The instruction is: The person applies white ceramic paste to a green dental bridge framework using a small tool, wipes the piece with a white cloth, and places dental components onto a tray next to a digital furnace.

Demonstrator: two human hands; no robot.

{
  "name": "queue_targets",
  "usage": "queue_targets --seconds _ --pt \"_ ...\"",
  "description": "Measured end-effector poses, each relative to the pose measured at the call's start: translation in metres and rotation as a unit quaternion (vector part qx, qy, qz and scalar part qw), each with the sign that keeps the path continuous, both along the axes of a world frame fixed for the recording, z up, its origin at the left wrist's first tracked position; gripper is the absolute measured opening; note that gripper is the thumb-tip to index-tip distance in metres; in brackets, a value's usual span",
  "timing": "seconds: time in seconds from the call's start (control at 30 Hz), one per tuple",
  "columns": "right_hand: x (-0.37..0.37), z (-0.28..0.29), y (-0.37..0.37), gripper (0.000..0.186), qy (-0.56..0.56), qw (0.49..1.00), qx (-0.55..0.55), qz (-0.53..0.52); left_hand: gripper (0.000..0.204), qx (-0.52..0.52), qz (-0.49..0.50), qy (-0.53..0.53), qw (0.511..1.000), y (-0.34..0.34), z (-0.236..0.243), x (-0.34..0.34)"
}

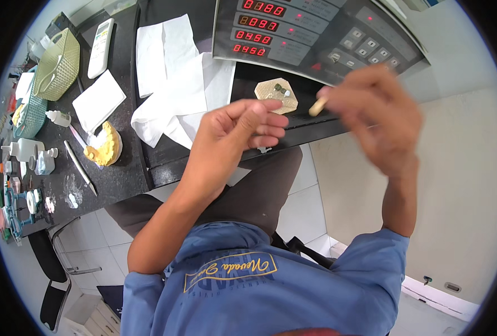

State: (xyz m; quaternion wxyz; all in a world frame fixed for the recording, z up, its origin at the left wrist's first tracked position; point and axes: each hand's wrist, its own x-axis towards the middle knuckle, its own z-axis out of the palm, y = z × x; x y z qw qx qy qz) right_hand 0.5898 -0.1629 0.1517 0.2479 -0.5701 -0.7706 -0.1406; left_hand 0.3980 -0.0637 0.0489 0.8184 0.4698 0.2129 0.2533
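Observation:
My left hand (231,127) is raised in front of a cream honeycomb tray (266,89), its fingers loosely bent and apart, with nothing visible in them. On the tray sit small dark green and white pieces (282,89). To the right, my right hand (377,115), blurred, grips a small pale yellow piece (316,107) between thumb and fingers. Behind the left hand lie white paper sheets (170,78).
A control panel (327,33) with red displays stands behind the tray. On the black bench (125,179) at left are baskets (58,59), a white remote (101,45), a yellow dental model (107,147), a knife (81,169), bottles (27,150) and several small items.

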Motion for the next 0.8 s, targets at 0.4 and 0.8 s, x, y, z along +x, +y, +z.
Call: queue_targets --seconds 0.4,0.8 --pt "-0.007 -0.054 0.013 0.023 0.052 0.995 -0.002 0.082 0.033 -0.123 -0.082 -0.051 0.988 0.003 -0.005 0.003" --pt "-0.019 -0.072 0.001 0.017 0.322 0.939 -0.101 -0.068 0.027 -0.07 0.01 -0.08 0.994 -0.001 -0.025 0.019"
